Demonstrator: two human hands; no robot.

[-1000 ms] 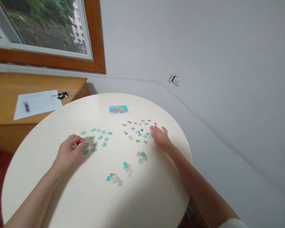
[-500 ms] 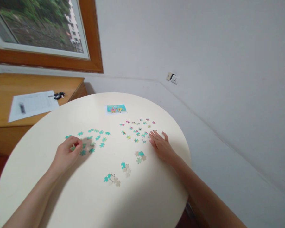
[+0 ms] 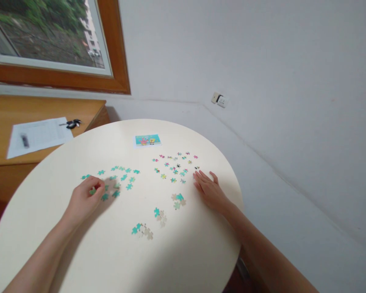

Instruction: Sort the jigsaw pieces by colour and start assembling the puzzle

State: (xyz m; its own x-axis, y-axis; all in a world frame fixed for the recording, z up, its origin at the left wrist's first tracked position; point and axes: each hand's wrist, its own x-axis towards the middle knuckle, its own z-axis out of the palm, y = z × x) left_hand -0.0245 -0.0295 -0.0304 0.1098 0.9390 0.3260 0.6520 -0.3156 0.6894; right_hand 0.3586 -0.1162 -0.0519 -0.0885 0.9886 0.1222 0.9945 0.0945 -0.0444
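My left hand is curled in a pinch at the left end of a scatter of teal puzzle pieces on the round cream table; a teal piece shows at its fingertips. My right hand lies flat on the table with fingers stretched out, just right of a group of multicoloured pieces. Three small joined clusters of teal and beige pieces lie between my hands. A small picture card rests at the table's far side.
A wooden desk at the left holds a printed sheet and a dark small object. A wood-framed window is above it. A wall socket sits on the grey wall to the right.
My right hand has slid back from the multicoloured pieces toward me. My left hand stays pinched among the teal pieces. The view has shifted slightly to the right.
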